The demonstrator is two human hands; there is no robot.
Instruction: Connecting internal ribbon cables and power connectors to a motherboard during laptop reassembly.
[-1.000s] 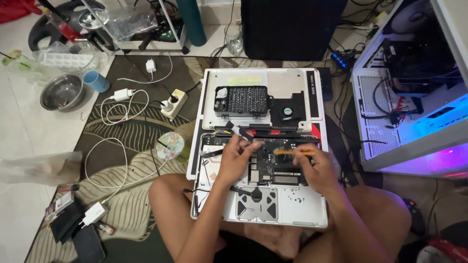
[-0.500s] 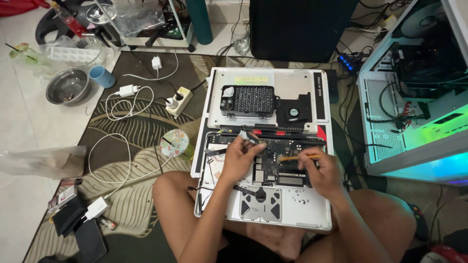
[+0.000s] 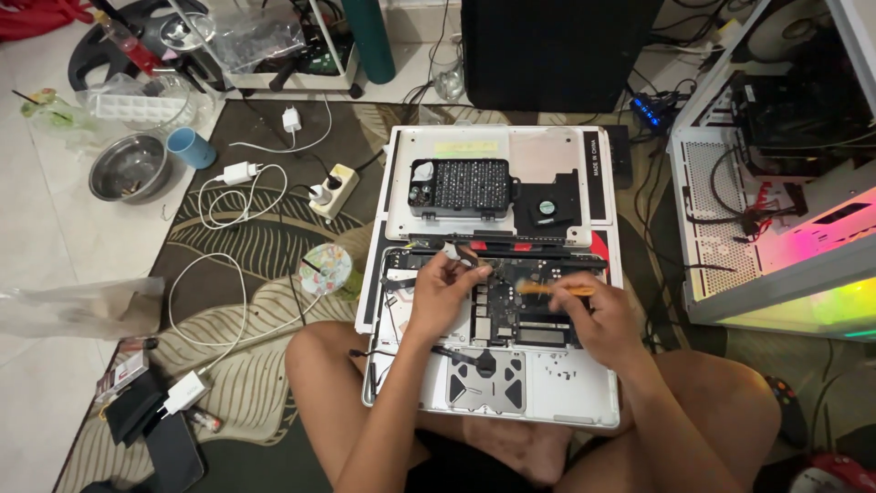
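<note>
Two bare hands worked over an opened laptop [image 3: 566, 388] that lay on the floor against the person's crossed legs, its pale shell facing up with the trackpad plate [image 3: 485, 383] nearest the body. The left hand [image 3: 444, 294] hovered over the exposed circuit board [image 3: 506, 306], fingers curled together around a small grey part — what exactly it pinched was too small to tell. The right hand [image 3: 598, 315] was closed around an orange-handled tool [image 3: 552, 288], its tip pointing left toward the middle of the board, close to the left hand's fingertips.

Just beyond the board, a black bar with red marks [image 3: 511, 245] ran across the laptop's width. Past that lay the removed white bottom cover [image 3: 406, 160], and on it sat a black case of screwdriver bits [image 3: 459, 187] beside a small black fan [image 3: 545, 208].

To the left, on the leaf-patterned rug [image 3: 237, 246], a round patterned disc [image 3: 326, 269] rested near the laptop's edge, with white cables [image 3: 214, 292] looping toward a power strip [image 3: 330, 190]. Farther out stood a blue cup [image 3: 192, 146] and a steel bowl [image 3: 128, 167] — both well apart from the hands. On the far right, an open computer case [image 3: 776, 183] glowed pink and green.
</note>
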